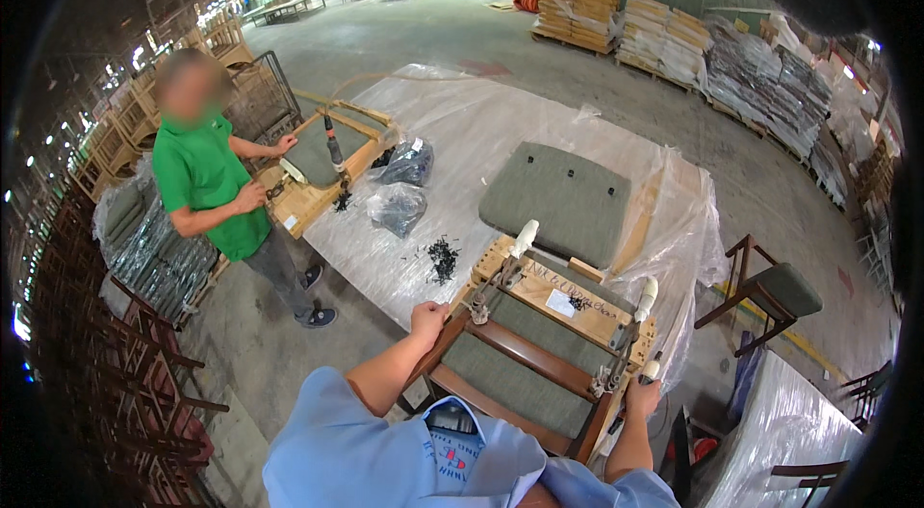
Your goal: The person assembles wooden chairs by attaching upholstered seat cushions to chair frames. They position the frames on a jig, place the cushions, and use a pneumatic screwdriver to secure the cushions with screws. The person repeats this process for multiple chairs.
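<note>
In front of me a brown wooden chair frame [520, 354] with a grey-green padded panel [481, 375] lies in a pale wooden jig [539, 294]. Two toggle clamps with white-wrapped handles [525, 237] [646, 299] stand at the jig's far corners. My left hand [430, 323] is closed at the left side of the chair frame. At the right side, my right hand [643, 397] is closed around a tool with a pale body and a dark end [651, 370]; its kind is unclear. A loose grey-green padded panel [555, 195] with small dark fittings lies beyond the jig.
Small black screws [443, 260] are heaped on the plastic-covered table [385, 267], near clear bags [397, 208]. A person in green [207, 171] works at another jig [298, 205], with a power screwdriver [333, 142] standing there. A chair [770, 292] stands right; wrapped stacks [770, 75] line the far right.
</note>
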`<move>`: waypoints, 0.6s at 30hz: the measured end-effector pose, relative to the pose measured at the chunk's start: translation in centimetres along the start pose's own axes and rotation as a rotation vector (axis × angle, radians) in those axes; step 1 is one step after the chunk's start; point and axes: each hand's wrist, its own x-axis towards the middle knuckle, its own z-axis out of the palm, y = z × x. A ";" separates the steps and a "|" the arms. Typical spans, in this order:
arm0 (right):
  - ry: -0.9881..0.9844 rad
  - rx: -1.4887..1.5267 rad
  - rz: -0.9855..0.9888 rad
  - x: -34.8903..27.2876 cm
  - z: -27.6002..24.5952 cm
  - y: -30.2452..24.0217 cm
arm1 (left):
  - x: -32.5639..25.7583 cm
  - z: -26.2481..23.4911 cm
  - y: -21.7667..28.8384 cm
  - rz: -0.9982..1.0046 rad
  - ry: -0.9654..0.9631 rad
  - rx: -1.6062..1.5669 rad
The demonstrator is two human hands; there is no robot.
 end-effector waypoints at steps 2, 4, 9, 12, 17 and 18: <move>0.016 0.001 -0.023 0.2 0.4 0.4 | -0.4 0.2 -0.3 -0.005 -0.001 -0.016; 0.040 -0.010 -0.070 0.1 0.9 0.1 | -0.3 -0.1 0.0 -0.037 -0.007 -0.045; -0.014 0.006 -0.009 -0.1 0.5 0.4 | -0.6 -0.1 0.7 -0.039 -0.002 0.068; -0.015 -0.016 -0.014 0.1 0.3 0.6 | -0.2 0.5 -0.2 -0.032 -0.008 0.005; 0.091 -0.002 -0.065 -0.3 1.0 0.3 | 0.2 0.6 -1.3 -0.049 0.027 0.008; 0.068 -0.005 -0.063 -0.2 1.0 0.4 | 0.3 0.5 -1.3 -0.043 0.035 0.018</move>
